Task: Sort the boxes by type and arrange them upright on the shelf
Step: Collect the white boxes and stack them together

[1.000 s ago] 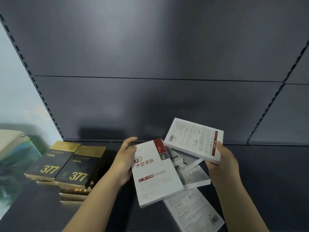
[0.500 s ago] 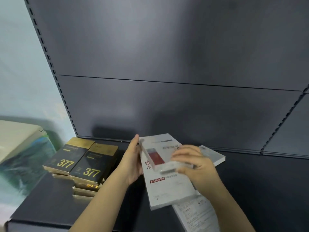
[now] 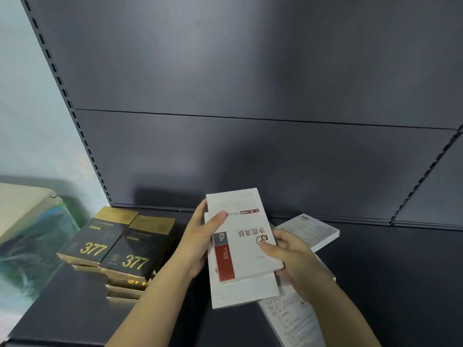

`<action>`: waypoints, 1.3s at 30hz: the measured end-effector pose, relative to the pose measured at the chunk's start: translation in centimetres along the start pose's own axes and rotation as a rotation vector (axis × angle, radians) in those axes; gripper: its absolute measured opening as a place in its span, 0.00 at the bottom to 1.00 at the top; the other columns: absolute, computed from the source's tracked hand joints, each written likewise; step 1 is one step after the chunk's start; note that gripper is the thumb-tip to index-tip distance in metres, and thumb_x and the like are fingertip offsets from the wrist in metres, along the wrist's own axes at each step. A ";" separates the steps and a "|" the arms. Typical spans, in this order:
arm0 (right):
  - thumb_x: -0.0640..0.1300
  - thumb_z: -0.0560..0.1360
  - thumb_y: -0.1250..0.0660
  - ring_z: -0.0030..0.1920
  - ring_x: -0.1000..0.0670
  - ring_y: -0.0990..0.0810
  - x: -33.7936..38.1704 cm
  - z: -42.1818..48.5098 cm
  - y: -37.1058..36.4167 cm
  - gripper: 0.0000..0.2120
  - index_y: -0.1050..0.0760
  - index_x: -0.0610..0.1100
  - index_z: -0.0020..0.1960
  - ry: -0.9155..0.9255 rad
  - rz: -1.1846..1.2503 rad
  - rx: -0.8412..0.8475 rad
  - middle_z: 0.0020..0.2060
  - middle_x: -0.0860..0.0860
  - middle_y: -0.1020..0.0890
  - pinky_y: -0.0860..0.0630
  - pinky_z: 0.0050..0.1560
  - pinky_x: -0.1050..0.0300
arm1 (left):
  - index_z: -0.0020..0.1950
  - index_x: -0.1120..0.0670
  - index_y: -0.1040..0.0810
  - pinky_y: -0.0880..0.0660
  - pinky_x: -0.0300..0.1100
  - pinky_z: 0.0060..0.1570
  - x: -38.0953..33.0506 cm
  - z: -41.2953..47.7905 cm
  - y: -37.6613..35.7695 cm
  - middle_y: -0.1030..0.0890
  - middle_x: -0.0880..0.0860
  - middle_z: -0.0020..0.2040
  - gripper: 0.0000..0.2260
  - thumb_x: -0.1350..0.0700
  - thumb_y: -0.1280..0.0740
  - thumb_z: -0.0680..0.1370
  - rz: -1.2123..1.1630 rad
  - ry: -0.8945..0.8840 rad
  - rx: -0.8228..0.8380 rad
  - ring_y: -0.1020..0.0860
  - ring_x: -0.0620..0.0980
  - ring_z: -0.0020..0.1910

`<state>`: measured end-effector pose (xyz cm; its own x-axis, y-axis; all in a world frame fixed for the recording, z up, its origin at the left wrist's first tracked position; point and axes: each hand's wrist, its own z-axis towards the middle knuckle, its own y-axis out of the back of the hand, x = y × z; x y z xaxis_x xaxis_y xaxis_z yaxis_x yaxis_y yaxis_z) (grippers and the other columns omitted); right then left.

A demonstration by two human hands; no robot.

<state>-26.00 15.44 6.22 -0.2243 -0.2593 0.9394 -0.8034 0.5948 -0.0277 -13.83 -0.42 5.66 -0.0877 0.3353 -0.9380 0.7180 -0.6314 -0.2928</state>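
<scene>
Two white boxes with a red stripe (image 3: pixel 244 246) are stacked flat one on the other and held above the dark shelf (image 3: pixel 388 284). My left hand (image 3: pixel 198 244) grips their left edge, thumb on top. Their right edge is gripped by my right hand (image 3: pixel 288 256). The top box shows its printed front, turned upside down. More white boxes lie flat: one (image 3: pixel 313 231) behind my right hand, another (image 3: pixel 290 319) below the stack. Black and gold boxes marked 377 (image 3: pixel 117 241) lie in flat piles at the left.
The shelf's dark back panel (image 3: pixel 250 151) rises behind, with slotted uprights at left (image 3: pixel 82 131) and right (image 3: pixel 423 179). A pale wall and a cream and green object (image 3: pixel 30 229) are left of the shelf. The shelf's front edge runs along the lower left.
My right hand brought its white box over and laid it on the box in my left hand. Both hands now hold the pair. The view has shifted left.
</scene>
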 end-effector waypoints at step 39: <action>0.51 0.74 0.30 0.56 0.46 0.16 0.8 4.0 -3.0 0.19 0.25 0.47 0.64 -0.086 -0.060 0.198 0.54 0.49 0.15 0.25 0.63 0.42 | 0.66 0.57 0.29 0.19 0.57 0.49 -0.7 0.3 1.5 0.15 0.59 0.54 0.23 0.57 0.27 0.74 -0.198 0.060 -0.157 0.16 0.60 0.51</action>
<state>-25.94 10.43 5.68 -0.2125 -0.3586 0.9090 -0.9074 0.4176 -0.0473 -12.86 -1.83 5.80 -0.1994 0.4859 -0.8510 0.7899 -0.4343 -0.4330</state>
